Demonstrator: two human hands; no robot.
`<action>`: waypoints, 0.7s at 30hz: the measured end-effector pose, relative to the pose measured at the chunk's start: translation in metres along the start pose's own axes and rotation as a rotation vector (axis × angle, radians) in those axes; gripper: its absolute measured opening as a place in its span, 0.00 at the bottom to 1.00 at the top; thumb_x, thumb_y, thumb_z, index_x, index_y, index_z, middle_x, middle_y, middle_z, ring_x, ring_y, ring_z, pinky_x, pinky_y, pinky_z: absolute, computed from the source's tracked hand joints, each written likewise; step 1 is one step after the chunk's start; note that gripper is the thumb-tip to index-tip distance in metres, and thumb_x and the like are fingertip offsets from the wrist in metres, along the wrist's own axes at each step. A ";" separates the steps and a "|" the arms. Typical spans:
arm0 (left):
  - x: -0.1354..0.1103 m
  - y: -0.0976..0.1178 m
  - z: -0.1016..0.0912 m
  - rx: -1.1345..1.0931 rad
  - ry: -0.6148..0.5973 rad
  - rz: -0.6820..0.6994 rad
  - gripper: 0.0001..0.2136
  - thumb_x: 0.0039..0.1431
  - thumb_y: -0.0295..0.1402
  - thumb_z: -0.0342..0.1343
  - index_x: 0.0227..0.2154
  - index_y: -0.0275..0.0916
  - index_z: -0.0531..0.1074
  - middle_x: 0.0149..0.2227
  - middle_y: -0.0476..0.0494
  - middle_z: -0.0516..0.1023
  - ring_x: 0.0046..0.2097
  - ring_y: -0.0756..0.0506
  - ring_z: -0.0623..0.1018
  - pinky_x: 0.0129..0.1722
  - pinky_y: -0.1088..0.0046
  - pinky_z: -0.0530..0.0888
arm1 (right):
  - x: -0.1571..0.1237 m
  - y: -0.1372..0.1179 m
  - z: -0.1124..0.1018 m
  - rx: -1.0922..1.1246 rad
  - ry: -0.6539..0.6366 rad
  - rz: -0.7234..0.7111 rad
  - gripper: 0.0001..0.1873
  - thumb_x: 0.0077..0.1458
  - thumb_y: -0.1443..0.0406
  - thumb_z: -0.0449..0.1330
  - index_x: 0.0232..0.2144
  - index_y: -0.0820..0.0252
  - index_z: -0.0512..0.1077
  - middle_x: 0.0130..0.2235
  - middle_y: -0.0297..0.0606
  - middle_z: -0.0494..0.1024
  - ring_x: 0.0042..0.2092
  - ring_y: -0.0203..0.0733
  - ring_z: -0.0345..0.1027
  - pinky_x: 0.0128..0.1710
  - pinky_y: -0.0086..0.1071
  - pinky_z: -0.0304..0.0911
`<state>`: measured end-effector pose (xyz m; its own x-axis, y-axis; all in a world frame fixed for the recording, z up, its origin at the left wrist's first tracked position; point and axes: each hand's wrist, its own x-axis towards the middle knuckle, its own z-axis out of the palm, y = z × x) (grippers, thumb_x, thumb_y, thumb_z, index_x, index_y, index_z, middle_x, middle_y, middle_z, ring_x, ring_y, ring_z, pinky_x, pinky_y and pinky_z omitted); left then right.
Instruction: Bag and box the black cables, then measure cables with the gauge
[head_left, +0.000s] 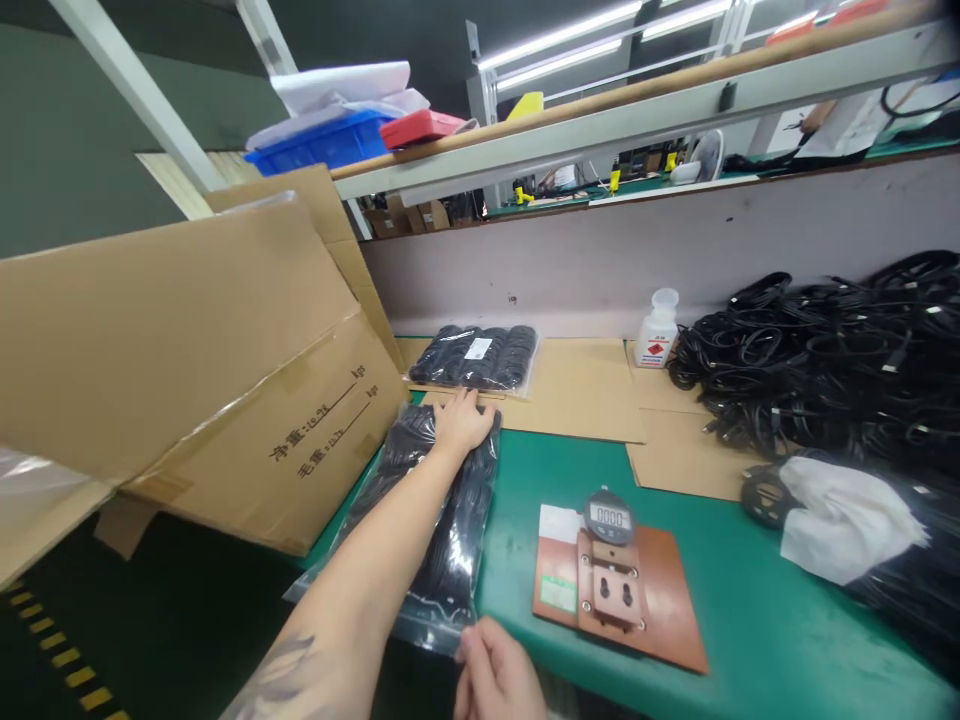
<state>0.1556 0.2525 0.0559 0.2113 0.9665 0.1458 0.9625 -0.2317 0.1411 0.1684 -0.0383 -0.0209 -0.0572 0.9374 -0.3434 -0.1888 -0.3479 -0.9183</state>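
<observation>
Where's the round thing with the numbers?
In the head view, the round gauge is right of centre, at the far edge of the reddish-brown board on the green table, right of the clear bag under the left hand.

Left arm's stretched way out, with the long, bare left forearm (397,540) slanting up and away (dark grey, inky-looking tattoo (289,662) on it, btw). The bare left hand (461,425) is palm down, thumb off rightward. The bare right hand (501,672) sits closer in, thumb pinched against curled fingers.
</observation>
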 end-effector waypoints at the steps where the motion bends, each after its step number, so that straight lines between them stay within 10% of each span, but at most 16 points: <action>1: -0.001 0.000 -0.002 -0.012 -0.007 0.014 0.24 0.66 0.45 0.53 0.60 0.39 0.65 0.64 0.36 0.65 0.63 0.34 0.65 0.63 0.42 0.57 | 0.000 -0.005 -0.002 -0.001 -0.017 0.000 0.40 0.49 0.27 0.41 0.26 0.57 0.62 0.14 0.26 0.63 0.13 0.30 0.49 0.13 0.23 0.41; 10: -0.064 -0.054 -0.052 -0.106 -0.221 0.158 0.28 0.67 0.48 0.49 0.65 0.41 0.59 0.70 0.36 0.55 0.69 0.33 0.56 0.65 0.42 0.51 | -0.022 -0.034 -0.022 -0.244 -0.064 -0.092 0.32 0.60 0.37 0.40 0.26 0.56 0.61 0.16 0.31 0.69 0.13 0.35 0.59 0.11 0.25 0.47; 15: -0.137 -0.103 -0.060 -0.089 -0.238 0.089 0.29 0.69 0.48 0.42 0.67 0.39 0.53 0.72 0.37 0.47 0.72 0.35 0.47 0.68 0.45 0.42 | 0.001 -0.101 0.000 -0.580 -0.016 -0.430 0.23 0.69 0.54 0.42 0.35 0.59 0.71 0.36 0.43 0.81 0.38 0.44 0.76 0.41 0.34 0.68; 18: -0.154 -0.115 -0.055 -0.090 -0.225 0.029 0.29 0.70 0.45 0.36 0.68 0.37 0.51 0.72 0.37 0.45 0.72 0.36 0.46 0.68 0.47 0.45 | 0.047 -0.124 0.025 -0.830 -0.001 -0.560 0.20 0.65 0.62 0.48 0.55 0.64 0.69 0.63 0.51 0.67 0.66 0.52 0.54 0.65 0.44 0.46; 21: -0.156 -0.119 -0.048 -0.115 -0.231 0.012 0.29 0.69 0.45 0.34 0.69 0.38 0.50 0.72 0.40 0.44 0.72 0.38 0.46 0.68 0.52 0.47 | 0.088 -0.120 0.037 -1.044 -0.018 -0.548 0.30 0.65 0.59 0.51 0.64 0.72 0.60 0.69 0.53 0.52 0.71 0.58 0.35 0.68 0.51 0.28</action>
<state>0.0001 0.1245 0.0633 0.2682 0.9602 -0.0780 0.9369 -0.2411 0.2531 0.1494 0.0862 0.0663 -0.2333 0.9620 0.1421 0.7011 0.2677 -0.6609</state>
